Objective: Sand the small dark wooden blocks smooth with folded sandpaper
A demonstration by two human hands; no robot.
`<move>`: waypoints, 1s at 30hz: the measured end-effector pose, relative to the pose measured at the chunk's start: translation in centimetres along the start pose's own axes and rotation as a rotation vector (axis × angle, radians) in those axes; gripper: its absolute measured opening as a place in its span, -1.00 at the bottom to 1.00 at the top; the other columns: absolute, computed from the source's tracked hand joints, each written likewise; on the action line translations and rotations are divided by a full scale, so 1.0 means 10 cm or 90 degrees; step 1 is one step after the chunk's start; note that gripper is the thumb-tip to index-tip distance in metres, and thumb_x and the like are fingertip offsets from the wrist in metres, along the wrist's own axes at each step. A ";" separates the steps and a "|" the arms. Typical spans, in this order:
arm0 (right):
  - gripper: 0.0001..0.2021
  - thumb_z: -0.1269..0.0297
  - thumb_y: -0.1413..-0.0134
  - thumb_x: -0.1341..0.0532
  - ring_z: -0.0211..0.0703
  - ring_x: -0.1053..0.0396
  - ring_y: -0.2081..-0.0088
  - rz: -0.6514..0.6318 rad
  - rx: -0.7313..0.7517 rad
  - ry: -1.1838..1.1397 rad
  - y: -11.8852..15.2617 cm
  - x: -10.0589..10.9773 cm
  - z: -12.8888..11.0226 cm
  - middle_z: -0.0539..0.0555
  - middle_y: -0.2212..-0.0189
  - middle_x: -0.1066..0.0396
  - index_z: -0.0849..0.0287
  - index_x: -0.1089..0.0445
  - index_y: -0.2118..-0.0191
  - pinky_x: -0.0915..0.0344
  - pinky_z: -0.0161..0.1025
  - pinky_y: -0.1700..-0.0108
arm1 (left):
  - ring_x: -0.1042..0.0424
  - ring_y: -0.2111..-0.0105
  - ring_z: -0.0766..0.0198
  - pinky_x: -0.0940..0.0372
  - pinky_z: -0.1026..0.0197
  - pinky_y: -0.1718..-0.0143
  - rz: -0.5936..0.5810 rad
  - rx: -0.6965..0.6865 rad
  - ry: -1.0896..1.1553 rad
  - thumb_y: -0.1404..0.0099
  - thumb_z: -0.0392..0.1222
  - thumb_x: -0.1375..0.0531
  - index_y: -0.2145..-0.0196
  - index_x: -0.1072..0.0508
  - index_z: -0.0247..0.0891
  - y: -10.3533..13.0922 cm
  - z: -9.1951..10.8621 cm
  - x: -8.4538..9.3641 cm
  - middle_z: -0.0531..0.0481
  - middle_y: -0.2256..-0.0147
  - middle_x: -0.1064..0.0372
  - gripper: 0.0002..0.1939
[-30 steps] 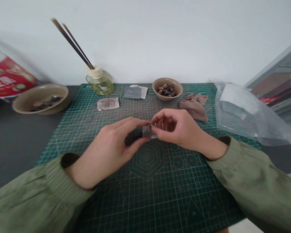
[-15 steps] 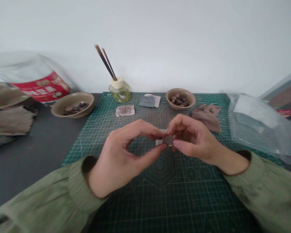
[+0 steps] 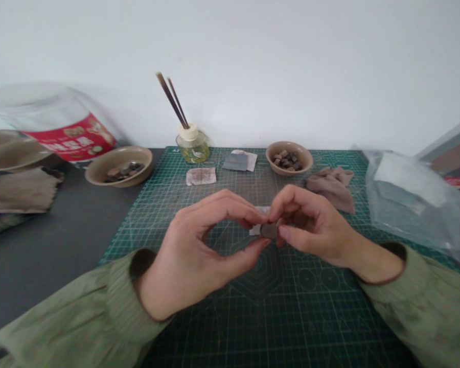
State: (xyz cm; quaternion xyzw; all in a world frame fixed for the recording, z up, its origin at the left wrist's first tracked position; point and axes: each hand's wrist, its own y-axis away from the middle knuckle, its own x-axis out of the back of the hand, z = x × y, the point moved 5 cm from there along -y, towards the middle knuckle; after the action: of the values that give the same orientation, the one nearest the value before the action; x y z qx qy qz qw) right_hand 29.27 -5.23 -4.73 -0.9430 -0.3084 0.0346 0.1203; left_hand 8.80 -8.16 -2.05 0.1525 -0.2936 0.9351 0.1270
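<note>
Above the cutting mat, my left hand (image 3: 201, 248) pinches a small flat-faced grey-brown piece (image 3: 269, 230) between thumb and fingertips. Against the right side of the same piece are the curled thumb and fingers of my right hand (image 3: 310, 222). The piece looks like a little block of wood or stone; which, I cannot tell. A pale scrap (image 3: 255, 230) shows behind it, partly covered by my fingers.
The green cutting mat (image 3: 222, 312) bears a bowl of small brown pieces (image 3: 289, 173), abrasive-looking sheets (image 3: 235, 161), a stained pad (image 3: 201, 176), a crumpled cloth (image 3: 331, 188), a reed diffuser (image 3: 192, 145) and a plastic bag (image 3: 417, 204). Another bowl (image 3: 95, 176) stands left, before a large jar (image 3: 72, 138).
The view has shifted slightly, so everything sits a little further right. Both hands stay at the small piece, which shows a bit lower and darker.
</note>
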 end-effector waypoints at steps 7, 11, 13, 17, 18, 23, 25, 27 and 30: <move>-0.63 0.52 -0.24 -0.56 -0.20 -0.67 0.12 -0.024 0.004 -0.023 0.00 0.00 0.00 0.04 0.08 -0.70 0.07 -0.57 -0.07 -0.56 -0.35 0.14 | -0.65 0.11 0.15 -0.56 0.02 0.05 0.019 -0.006 0.000 -0.35 -0.40 -0.50 0.10 -0.65 -0.13 0.02 0.02 0.03 -0.03 0.13 -0.66 -0.75; -0.68 0.44 -0.24 -0.58 -0.18 -0.66 0.15 0.006 0.011 -0.005 0.00 0.02 0.01 0.05 0.13 -0.69 0.09 -0.59 -0.03 -0.57 -0.32 0.16 | -0.65 0.11 0.13 -0.57 0.00 0.06 0.011 -0.009 -0.004 -0.35 -0.39 -0.50 0.07 -0.65 -0.13 0.01 0.00 0.02 -0.04 0.11 -0.65 -0.74; -0.70 0.39 -0.25 -0.59 -0.18 -0.66 0.19 0.017 0.011 0.002 0.00 0.03 0.00 0.06 0.13 -0.68 0.10 -0.59 -0.01 -0.57 -0.30 0.19 | -0.65 0.12 0.13 -0.57 0.01 0.07 0.007 -0.010 -0.006 -0.35 -0.39 -0.51 0.07 -0.64 -0.13 0.01 0.00 0.02 -0.04 0.12 -0.65 -0.73; -0.70 0.36 -0.24 -0.60 -0.20 -0.64 0.23 0.009 0.015 0.004 -0.01 0.03 -0.01 0.06 0.12 -0.69 0.09 -0.60 -0.01 -0.56 -0.30 0.23 | -0.65 0.12 0.15 -0.57 0.03 0.07 0.004 -0.011 0.000 -0.36 -0.41 -0.50 0.07 -0.65 -0.13 0.00 -0.01 0.01 -0.03 0.11 -0.66 -0.73; -0.70 0.36 -0.24 -0.60 -0.19 -0.64 0.23 0.007 0.015 0.008 -0.01 0.03 -0.01 0.07 0.12 -0.69 0.09 -0.60 -0.01 -0.56 -0.30 0.22 | -0.65 0.12 0.16 -0.57 0.03 0.07 0.004 -0.010 0.002 -0.36 -0.41 -0.50 0.07 -0.66 -0.12 0.00 -0.01 0.01 -0.03 0.11 -0.66 -0.73; -0.70 0.39 -0.24 -0.59 -0.19 -0.61 0.21 0.000 0.007 0.017 -0.01 0.02 -0.02 0.07 0.12 -0.66 0.11 -0.58 -0.02 -0.52 -0.32 0.24 | -0.66 0.11 0.14 -0.57 0.02 0.06 0.007 -0.012 -0.012 -0.36 -0.39 -0.50 0.08 -0.66 -0.12 0.02 -0.01 0.02 -0.03 0.11 -0.67 -0.75; -0.70 0.39 -0.24 -0.58 -0.22 -0.58 0.22 0.003 -0.007 0.015 -0.01 0.01 -0.02 0.06 0.12 -0.63 0.11 -0.55 0.01 -0.49 -0.34 0.26 | -0.66 0.12 0.14 -0.57 0.03 0.07 0.009 -0.028 -0.037 -0.35 -0.39 -0.51 0.08 -0.68 -0.12 0.01 0.00 0.02 -0.03 0.13 -0.68 -0.75; -0.71 0.34 -0.25 -0.58 -0.23 -0.54 0.23 0.009 -0.026 0.017 -0.01 -0.01 -0.01 0.05 0.13 -0.60 0.12 -0.52 0.03 -0.46 -0.34 0.28 | -0.67 0.14 0.15 -0.57 0.07 0.09 0.008 -0.058 -0.069 -0.34 -0.38 -0.52 0.08 -0.69 -0.12 0.00 0.03 0.02 -0.02 0.14 -0.69 -0.74; -0.69 0.25 -0.28 -0.57 -0.24 -0.48 0.25 0.015 -0.050 0.019 -0.02 -0.04 0.01 0.04 0.14 -0.56 0.13 -0.49 0.03 -0.41 -0.35 0.32 | -0.69 0.16 0.18 -0.58 0.12 0.12 -0.011 -0.100 -0.105 -0.34 -0.38 -0.51 0.07 -0.70 -0.13 -0.01 0.08 -0.01 -0.02 0.15 -0.70 -0.75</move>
State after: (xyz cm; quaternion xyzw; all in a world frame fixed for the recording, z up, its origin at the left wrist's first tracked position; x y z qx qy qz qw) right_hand 28.84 -5.26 -4.78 -0.9511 -0.2963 0.0095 0.0872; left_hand 9.04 -8.60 -1.39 0.2210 -0.3744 0.8923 0.1217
